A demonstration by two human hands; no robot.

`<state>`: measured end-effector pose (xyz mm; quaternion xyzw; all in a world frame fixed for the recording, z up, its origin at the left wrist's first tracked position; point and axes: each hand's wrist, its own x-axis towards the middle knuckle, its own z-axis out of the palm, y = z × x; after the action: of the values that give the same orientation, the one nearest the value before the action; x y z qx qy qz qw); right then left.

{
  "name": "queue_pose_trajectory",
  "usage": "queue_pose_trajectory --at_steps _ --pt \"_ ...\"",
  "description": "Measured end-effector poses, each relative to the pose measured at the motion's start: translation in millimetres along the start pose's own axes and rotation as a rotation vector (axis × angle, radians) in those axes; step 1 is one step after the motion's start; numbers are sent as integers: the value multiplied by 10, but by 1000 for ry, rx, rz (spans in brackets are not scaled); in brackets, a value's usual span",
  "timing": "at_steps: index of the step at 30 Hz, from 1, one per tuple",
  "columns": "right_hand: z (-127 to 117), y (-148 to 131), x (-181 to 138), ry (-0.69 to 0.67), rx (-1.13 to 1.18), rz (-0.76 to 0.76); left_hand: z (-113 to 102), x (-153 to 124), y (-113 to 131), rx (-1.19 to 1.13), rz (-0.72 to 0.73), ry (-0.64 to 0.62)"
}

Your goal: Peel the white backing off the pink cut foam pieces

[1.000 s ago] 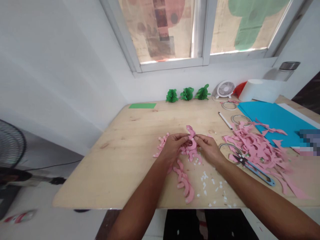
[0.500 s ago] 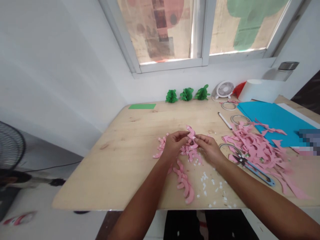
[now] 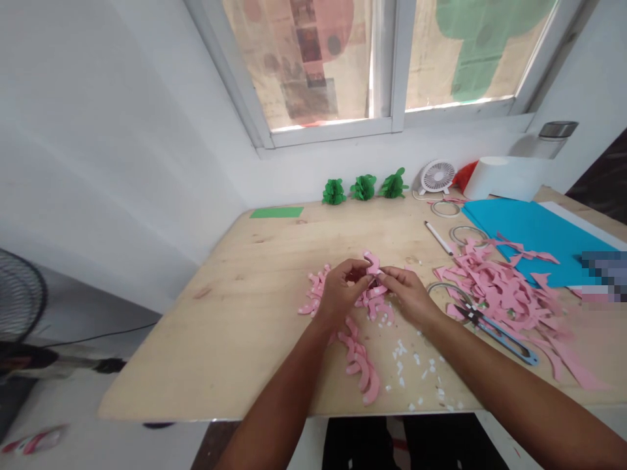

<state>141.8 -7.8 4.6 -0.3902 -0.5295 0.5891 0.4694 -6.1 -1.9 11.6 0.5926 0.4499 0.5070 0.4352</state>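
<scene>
Between my hands is a curved pink paper cutout (image 3: 372, 262) with pale patches on it, raised just above the table. My left hand (image 3: 345, 285) pinches it from the left with thumb and forefinger. From the right, the fingertips of my right hand (image 3: 404, 287) are closed on its lower part. Beneath them lies a pile of similar pink cutouts (image 3: 376, 307), partly hidden by my hands. More wavy pink pieces (image 3: 360, 369) overlap in a row nearer the front edge, and another group (image 3: 313, 292) lies left of my left hand.
Small white scraps (image 3: 399, 365) dot the table (image 3: 210, 339). On the right are blue-handled snips (image 3: 504, 336), pink offcuts (image 3: 504, 281), tape rolls (image 3: 469, 235), a marker (image 3: 438, 237) and blue sheets (image 3: 519, 225). Green paper ornaments (image 3: 363, 187) and a small fan (image 3: 437, 176) stand at the back.
My fingers have drawn closer together around the pink cutout, and it sits slightly lower in view. The whole view has shifted a little. Things on the table stay put.
</scene>
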Motion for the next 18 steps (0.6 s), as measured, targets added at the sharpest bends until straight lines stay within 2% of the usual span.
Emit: queue_pose_trajectory --at_steps 4,8,18 --pt "-38 18 15 -37 -222 -49 -13 0 -22 111 84 0" --pt "-83 81 39 3 -452 -71 -10 1 -43 173 122 -18" --pt "-85 92 28 53 -744 -97 30 -10 -78 206 132 -25"
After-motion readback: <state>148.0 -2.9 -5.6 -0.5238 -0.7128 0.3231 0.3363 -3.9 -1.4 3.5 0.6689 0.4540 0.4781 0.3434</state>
